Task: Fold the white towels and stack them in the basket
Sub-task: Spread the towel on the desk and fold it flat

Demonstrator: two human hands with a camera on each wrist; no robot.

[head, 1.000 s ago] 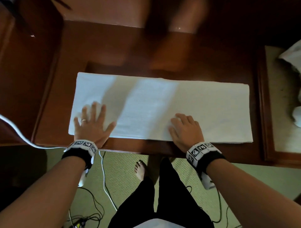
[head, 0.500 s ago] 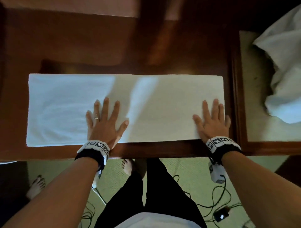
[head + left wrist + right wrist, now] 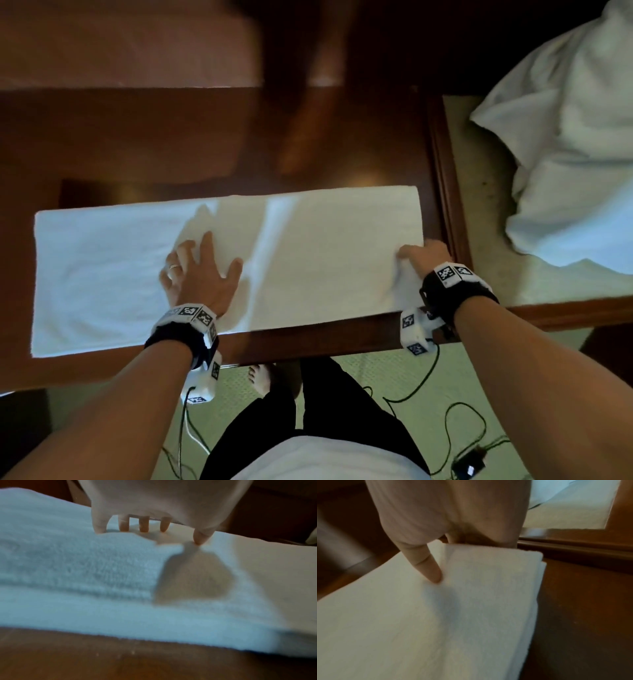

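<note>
A white towel (image 3: pixel 308 260), folded into a long strip, lies flat along the front of the dark wooden table (image 3: pixel 171 144). My left hand (image 3: pixel 198 270) rests near its middle with fingers spread; in the left wrist view the fingertips (image 3: pixel 142 526) press down on the towel (image 3: pixel 85 574). My right hand (image 3: pixel 421 255) is at the strip's right end and pinches it. In the right wrist view the thumb (image 3: pixel 428 568) lies on top of the towel (image 3: pixel 453 615) and the other fingers curl under its short edge, which is slightly raised. No basket is in view.
A heap of unfolded white towels (image 3: pixel 575 154) lies on a pale surface with a wooden frame (image 3: pixel 445 192) at the right. The table's front edge (image 3: pixel 308 342) is close to my body. Cables (image 3: pixel 445 428) trail over the green carpet below.
My right hand, flat on the towel's right end half a second ago, has curled round that end and raised it a little. My left hand stays pressed near the middle.
</note>
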